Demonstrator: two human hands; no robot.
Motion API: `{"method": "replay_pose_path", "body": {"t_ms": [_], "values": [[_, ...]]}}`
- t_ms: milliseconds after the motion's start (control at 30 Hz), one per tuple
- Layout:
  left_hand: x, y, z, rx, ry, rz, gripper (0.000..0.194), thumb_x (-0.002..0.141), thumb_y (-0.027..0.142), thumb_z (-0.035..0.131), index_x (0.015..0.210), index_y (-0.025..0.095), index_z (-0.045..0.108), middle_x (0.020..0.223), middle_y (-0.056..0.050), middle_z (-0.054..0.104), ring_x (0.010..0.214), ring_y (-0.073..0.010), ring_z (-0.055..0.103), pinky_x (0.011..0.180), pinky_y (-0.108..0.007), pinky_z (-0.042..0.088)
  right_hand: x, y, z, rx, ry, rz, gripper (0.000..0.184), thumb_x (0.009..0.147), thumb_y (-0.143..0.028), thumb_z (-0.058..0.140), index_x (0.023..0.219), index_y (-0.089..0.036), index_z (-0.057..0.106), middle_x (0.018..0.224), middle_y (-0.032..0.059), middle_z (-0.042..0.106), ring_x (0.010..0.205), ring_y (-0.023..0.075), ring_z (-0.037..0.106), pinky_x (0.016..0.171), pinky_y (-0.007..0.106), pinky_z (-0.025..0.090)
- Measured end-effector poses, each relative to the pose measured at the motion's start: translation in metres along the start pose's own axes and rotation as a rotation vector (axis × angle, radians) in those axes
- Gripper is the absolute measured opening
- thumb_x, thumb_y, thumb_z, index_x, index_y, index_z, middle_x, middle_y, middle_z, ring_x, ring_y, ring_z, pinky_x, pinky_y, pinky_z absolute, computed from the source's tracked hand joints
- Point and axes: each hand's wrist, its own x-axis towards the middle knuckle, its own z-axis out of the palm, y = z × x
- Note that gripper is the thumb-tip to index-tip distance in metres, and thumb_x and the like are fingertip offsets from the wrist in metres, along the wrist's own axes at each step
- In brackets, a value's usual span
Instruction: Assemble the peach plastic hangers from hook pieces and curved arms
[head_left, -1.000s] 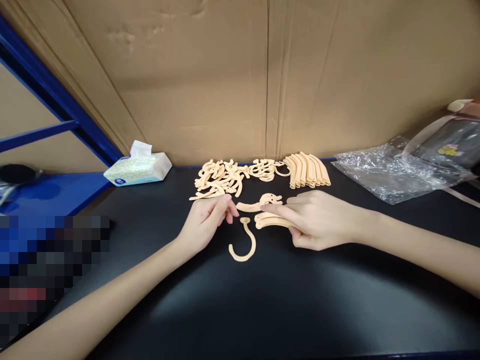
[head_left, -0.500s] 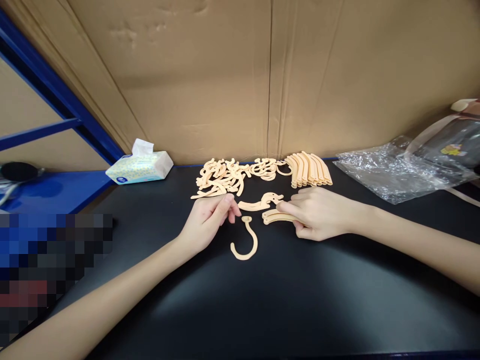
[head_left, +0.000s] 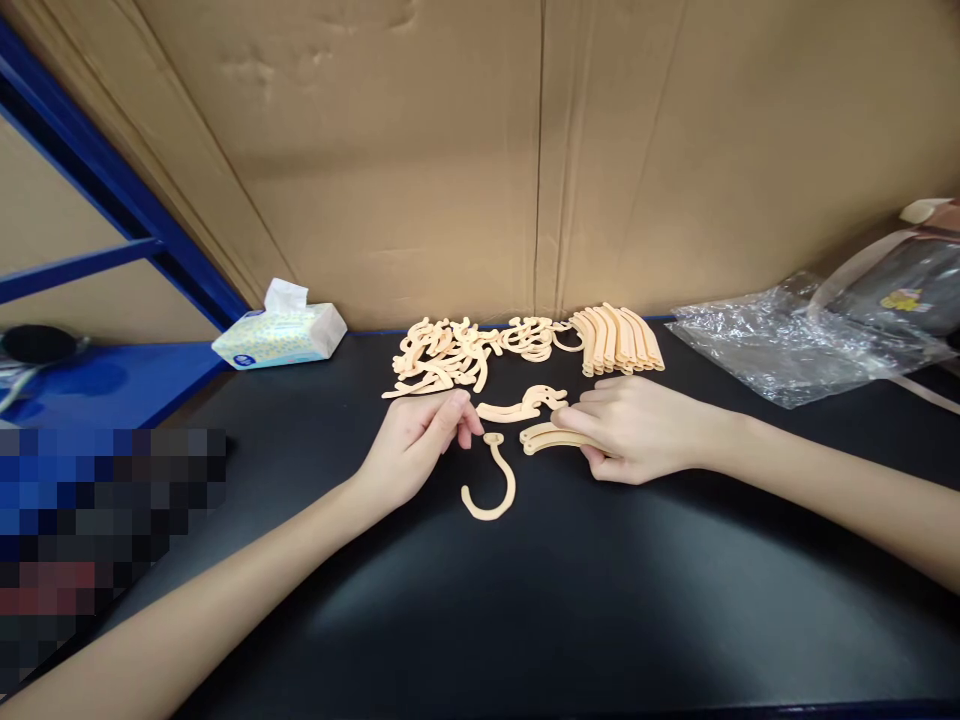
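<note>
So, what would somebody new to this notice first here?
Probably the pale hook, lying on the black table near the middle of the view, beside the left hand. Next, likely the curved bars gripped in the right hand, just right of the hook's top. Farther back, a jumbled heap and a neat row of wood-coloured pieces lie before the cardboard.

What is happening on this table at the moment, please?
A person's right hand grips one end of a curved, wood-coloured piece at the black table. The left hand is loosely curled by the top end of a hook lying flat; whether it holds anything is unclear. Other curved pieces lie just beyond. Further back are a jumbled heap and a neat row of curved pieces.
</note>
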Motion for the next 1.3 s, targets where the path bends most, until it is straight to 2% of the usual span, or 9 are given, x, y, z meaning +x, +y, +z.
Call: {"method": "replay_pose_path", "body": {"t_ms": [200, 333, 433, 533, 633, 733, 833, 1067, 1300], "values": [[0.000, 0.001, 0.000, 0.026, -0.015, 0.008, 0.042, 0.096, 0.031, 0.034, 0.070, 0.015, 0.063, 0.057, 0.002, 0.059, 0.049, -0.0077, 0.046, 0.057, -0.021, 0.039, 0.002, -0.003, -0.008, -0.128, 0.263, -0.005, 0.012, 0.076, -0.017, 0.042, 0.072, -0.018, 0.053, 0.055, -0.0007, 0.051, 0.049, 0.0127, 0.036, 0.056, 0.028, 0.023], [0.001, 0.001, 0.001, 0.054, -0.031, -0.009, 0.044, 0.096, 0.034, 0.033, 0.069, 0.015, 0.063, 0.057, 0.001, 0.060, 0.050, -0.0085, 0.047, 0.055, -0.020, 0.039, 0.003, -0.020, -0.015, -0.166, 0.385, -0.053, 0.015, 0.082, -0.016, 0.043, 0.074, -0.018, 0.055, 0.056, -0.0015, 0.052, 0.052, 0.0131, 0.040, 0.057, 0.029, 0.025], [0.002, 0.001, 0.000, 0.102, -0.066, -0.002, 0.043, 0.096, 0.035, 0.035, 0.070, 0.016, 0.062, 0.058, 0.002, 0.060, 0.050, -0.0085, 0.048, 0.054, -0.020, 0.037, 0.002, -0.039, -0.017, -0.097, 0.362, -0.106, 0.014, 0.084, -0.017, 0.046, 0.074, -0.017, 0.057, 0.061, -0.0009, 0.056, 0.054, 0.0122, 0.043, 0.057, 0.029, 0.027], [0.003, 0.000, -0.001, 0.171, -0.116, 0.042, 0.039, 0.096, 0.034, 0.037, 0.072, 0.017, 0.063, 0.061, 0.003, 0.061, 0.053, -0.0083, 0.050, 0.056, -0.019, 0.038, 0.001, -0.056, -0.014, -0.029, 0.338, -0.123, 0.015, 0.085, -0.019, 0.046, 0.076, -0.018, 0.058, 0.056, -0.0024, 0.051, 0.051, 0.0121, 0.043, 0.056, 0.029, 0.028], [0.003, -0.002, -0.001, 0.211, -0.143, 0.066, 0.039, 0.097, 0.033, 0.037, 0.073, 0.017, 0.063, 0.063, 0.003, 0.062, 0.056, -0.0085, 0.052, 0.058, -0.019, 0.038, 0.000, -0.064, -0.005, 0.027, 0.335, -0.145, 0.015, 0.085, -0.019, 0.045, 0.088, -0.017, 0.060, 0.057, -0.0028, 0.052, 0.049, 0.0120, 0.044, 0.052, 0.029, 0.027], [0.003, -0.002, -0.001, 0.236, -0.148, 0.068, 0.039, 0.097, 0.032, 0.036, 0.072, 0.017, 0.062, 0.062, 0.004, 0.061, 0.054, -0.0074, 0.051, 0.057, -0.018, 0.037, 0.002, -0.065, 0.004, 0.071, 0.345, -0.173, 0.021, 0.086, -0.020, 0.045, 0.099, -0.016, 0.060, 0.058, -0.0027, 0.054, 0.050, 0.0123, 0.046, 0.052, 0.028, 0.028], [0.003, -0.002, -0.003, 0.279, -0.168, 0.088, 0.038, 0.097, 0.032, 0.036, 0.073, 0.017, 0.062, 0.061, 0.004, 0.059, 0.054, -0.0072, 0.052, 0.057, -0.017, 0.037, 0.004, -0.063, 0.008, 0.131, 0.275, -0.155, 0.022, 0.086, -0.018, 0.043, 0.099, -0.016, 0.061, 0.060, -0.0022, 0.056, 0.052, 0.0122, 0.048, 0.053, 0.029, 0.029], [0.003, 0.003, -0.007, 0.573, -0.219, 0.315, 0.029, 0.096, 0.029, 0.038, 0.078, 0.018, 0.058, 0.069, 0.001, 0.059, 0.059, -0.0098, 0.053, 0.055, -0.020, 0.034, 0.006, -0.059, 0.010, 0.292, 0.199, -0.089, 0.026, 0.087, -0.016, 0.041, 0.107, -0.016, 0.058, 0.067, -0.0010, 0.063, 0.055, 0.0121, 0.052, 0.054, 0.027, 0.032], [0.001, 0.006, -0.005, 0.755, -0.222, 0.393, 0.021, 0.095, 0.023, 0.039, 0.090, 0.018, 0.059, 0.082, -0.001, 0.060, 0.074, -0.0130, 0.057, 0.058, -0.022, 0.038, 0.007, -0.059, 0.007, 0.349, 0.164, -0.067, 0.032, 0.089, -0.016, 0.041, 0.117, -0.015, 0.055, 0.073, 0.0005, 0.066, 0.061, 0.0131, 0.057, 0.057, 0.027, 0.038]]}}
